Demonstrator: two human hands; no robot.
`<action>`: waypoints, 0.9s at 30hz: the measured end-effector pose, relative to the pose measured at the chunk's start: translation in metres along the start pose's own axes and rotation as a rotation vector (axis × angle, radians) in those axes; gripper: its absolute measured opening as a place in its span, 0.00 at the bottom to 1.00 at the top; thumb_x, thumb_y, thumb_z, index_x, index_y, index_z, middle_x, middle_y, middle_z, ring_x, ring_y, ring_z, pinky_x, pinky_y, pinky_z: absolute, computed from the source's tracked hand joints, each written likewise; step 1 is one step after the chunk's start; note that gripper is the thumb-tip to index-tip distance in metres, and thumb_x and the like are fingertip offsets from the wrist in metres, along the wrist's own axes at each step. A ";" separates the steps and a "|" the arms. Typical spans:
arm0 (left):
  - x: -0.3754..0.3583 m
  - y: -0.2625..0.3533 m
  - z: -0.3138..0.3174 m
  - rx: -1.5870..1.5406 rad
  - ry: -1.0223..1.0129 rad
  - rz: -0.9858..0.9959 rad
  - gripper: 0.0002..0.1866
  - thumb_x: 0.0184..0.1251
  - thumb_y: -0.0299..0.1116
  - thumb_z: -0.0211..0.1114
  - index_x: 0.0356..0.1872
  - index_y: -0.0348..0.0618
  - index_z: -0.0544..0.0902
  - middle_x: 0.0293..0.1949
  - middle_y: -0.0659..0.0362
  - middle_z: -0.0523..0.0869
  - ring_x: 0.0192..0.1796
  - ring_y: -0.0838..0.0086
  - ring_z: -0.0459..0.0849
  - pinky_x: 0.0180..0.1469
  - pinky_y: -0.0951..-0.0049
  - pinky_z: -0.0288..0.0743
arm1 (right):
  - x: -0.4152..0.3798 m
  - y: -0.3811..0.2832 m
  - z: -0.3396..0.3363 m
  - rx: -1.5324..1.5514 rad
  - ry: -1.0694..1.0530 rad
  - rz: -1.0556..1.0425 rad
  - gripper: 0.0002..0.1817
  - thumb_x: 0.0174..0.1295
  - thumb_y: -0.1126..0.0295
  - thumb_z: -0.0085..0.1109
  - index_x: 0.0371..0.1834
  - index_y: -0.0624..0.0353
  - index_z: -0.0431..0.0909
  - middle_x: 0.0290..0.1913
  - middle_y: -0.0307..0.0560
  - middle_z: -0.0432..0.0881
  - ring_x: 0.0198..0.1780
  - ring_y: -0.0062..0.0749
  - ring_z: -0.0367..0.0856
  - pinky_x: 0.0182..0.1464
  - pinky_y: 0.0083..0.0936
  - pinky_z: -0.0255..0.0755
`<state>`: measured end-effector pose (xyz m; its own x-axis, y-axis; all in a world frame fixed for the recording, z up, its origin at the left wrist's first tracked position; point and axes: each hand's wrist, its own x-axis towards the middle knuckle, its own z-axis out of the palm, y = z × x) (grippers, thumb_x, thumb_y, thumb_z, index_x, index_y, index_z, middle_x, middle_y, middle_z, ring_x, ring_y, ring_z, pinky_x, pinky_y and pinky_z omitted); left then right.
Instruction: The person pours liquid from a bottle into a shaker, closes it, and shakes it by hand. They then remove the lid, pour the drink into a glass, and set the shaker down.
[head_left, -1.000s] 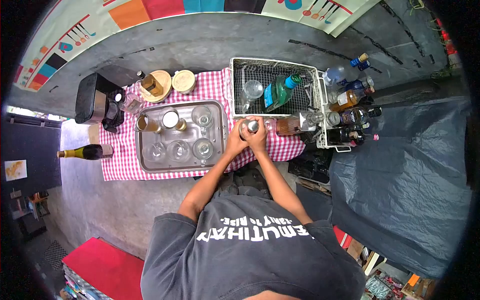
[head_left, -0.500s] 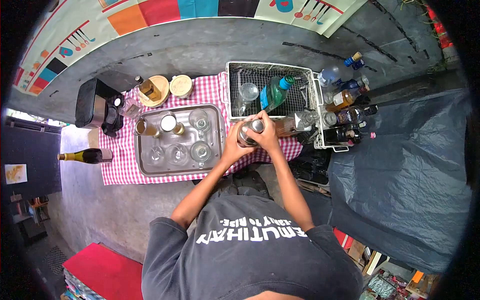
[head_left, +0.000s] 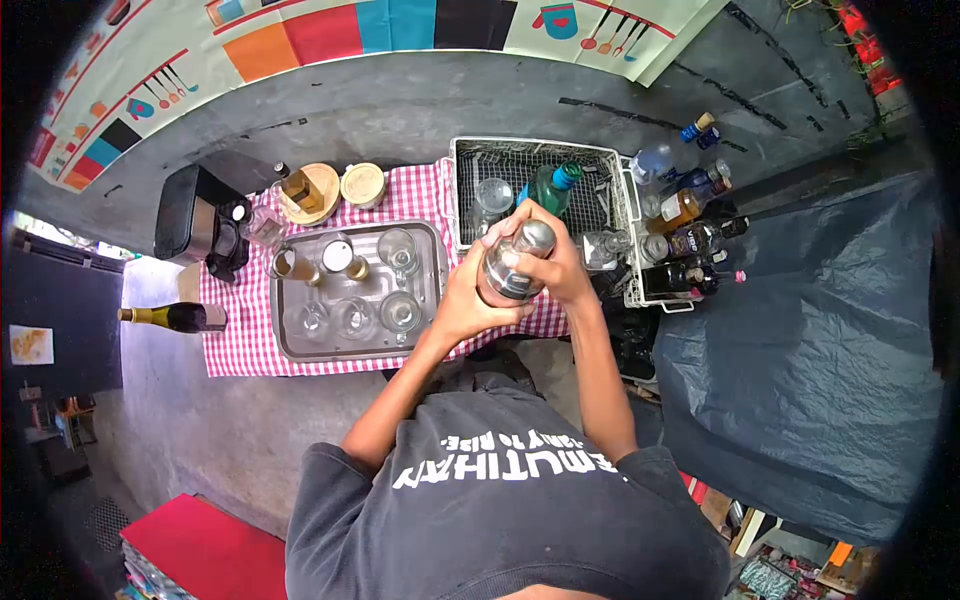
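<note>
Both of my hands grip a metal cocktail shaker (head_left: 522, 262) in the middle of the view, raised above the front of the table. My left hand (head_left: 467, 303) wraps its lower left side. Around its upper right side my right hand (head_left: 562, 262) is closed, with the thumb across the front near the domed cap. Behind it, a white wire basket (head_left: 541, 143) holds a clear glass (head_left: 492, 197) and a green bottle (head_left: 549, 192), partly hidden by my fingers. Left of my hands is a grey tray (head_left: 432, 265) with several glass mugs (head_left: 401, 312).
The table has a red checked cloth (head_left: 240, 352). On the left stand a wine bottle (head_left: 182, 316), a black and steel appliance (head_left: 188, 215) and a small bottle on a wooden plate (head_left: 325, 190). Several liquor bottles (head_left: 697, 232) crowd a white rack at right, beside a dark tarp (head_left: 790, 370).
Both hands have moved the shaker slightly to the right, and it looks larger and more tilted. The surroundings shift slightly down in the view.
</note>
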<state>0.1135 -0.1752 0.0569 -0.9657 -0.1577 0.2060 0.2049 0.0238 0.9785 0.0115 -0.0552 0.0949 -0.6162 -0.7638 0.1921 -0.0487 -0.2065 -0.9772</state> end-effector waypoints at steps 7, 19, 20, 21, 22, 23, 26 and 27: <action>0.012 0.015 0.001 -0.034 -0.021 0.015 0.51 0.35 0.36 0.80 0.65 0.36 0.64 0.55 0.52 0.78 0.56 0.71 0.78 0.59 0.69 0.72 | 0.007 -0.015 0.011 0.100 0.186 -0.081 0.13 0.48 0.68 0.65 0.31 0.60 0.72 0.31 0.39 0.76 0.34 0.20 0.74 0.40 0.19 0.68; 0.019 0.012 -0.005 -0.163 -0.030 -0.001 0.51 0.32 0.33 0.80 0.65 0.35 0.65 0.55 0.53 0.78 0.57 0.72 0.77 0.61 0.70 0.70 | 0.010 -0.017 0.014 -0.060 0.213 -0.067 0.15 0.50 0.70 0.67 0.34 0.60 0.70 0.36 0.50 0.82 0.42 0.30 0.81 0.51 0.29 0.74; 0.018 0.013 -0.006 -0.163 -0.026 -0.006 0.51 0.32 0.33 0.80 0.65 0.35 0.65 0.55 0.53 0.78 0.57 0.72 0.77 0.61 0.70 0.70 | 0.011 -0.021 0.019 -0.030 0.238 -0.087 0.13 0.49 0.71 0.66 0.33 0.61 0.71 0.35 0.47 0.81 0.40 0.27 0.80 0.47 0.26 0.73; 0.018 0.017 -0.006 -0.139 -0.022 -0.017 0.50 0.32 0.33 0.80 0.64 0.35 0.66 0.55 0.54 0.78 0.57 0.72 0.77 0.61 0.70 0.70 | 0.012 -0.024 0.021 -0.002 0.264 -0.112 0.12 0.48 0.72 0.65 0.32 0.61 0.72 0.33 0.44 0.81 0.37 0.23 0.78 0.44 0.22 0.71; 0.019 0.019 -0.006 -0.116 -0.021 -0.026 0.50 0.32 0.33 0.80 0.64 0.34 0.66 0.55 0.54 0.78 0.57 0.73 0.76 0.61 0.70 0.70 | 0.013 -0.026 0.022 0.020 0.263 -0.118 0.13 0.48 0.71 0.65 0.32 0.62 0.72 0.34 0.47 0.81 0.38 0.25 0.79 0.45 0.24 0.72; 0.019 0.019 -0.005 -0.117 -0.025 -0.025 0.50 0.32 0.33 0.80 0.64 0.34 0.66 0.55 0.54 0.78 0.57 0.73 0.76 0.61 0.70 0.70 | 0.013 -0.024 0.021 0.017 0.266 -0.118 0.13 0.48 0.71 0.65 0.32 0.62 0.72 0.34 0.47 0.81 0.38 0.25 0.79 0.45 0.24 0.72; 0.020 0.019 -0.001 -0.263 -0.032 -0.050 0.49 0.32 0.32 0.81 0.63 0.34 0.66 0.54 0.55 0.78 0.57 0.73 0.76 0.60 0.70 0.70 | 0.012 -0.021 0.014 -0.020 0.230 -0.100 0.15 0.47 0.68 0.66 0.33 0.62 0.72 0.35 0.48 0.82 0.38 0.26 0.80 0.46 0.25 0.73; 0.019 0.020 -0.001 -0.273 -0.036 -0.052 0.49 0.32 0.32 0.81 0.63 0.35 0.67 0.54 0.55 0.78 0.57 0.74 0.76 0.60 0.70 0.70 | 0.011 -0.021 0.013 -0.046 0.222 -0.087 0.15 0.47 0.68 0.66 0.33 0.62 0.72 0.35 0.49 0.82 0.39 0.26 0.80 0.46 0.25 0.73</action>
<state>0.0996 -0.1787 0.0802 -0.9801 -0.1167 0.1605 0.1855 -0.2515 0.9499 0.0157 -0.0667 0.1185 -0.7657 -0.5898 0.2566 -0.1420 -0.2341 -0.9618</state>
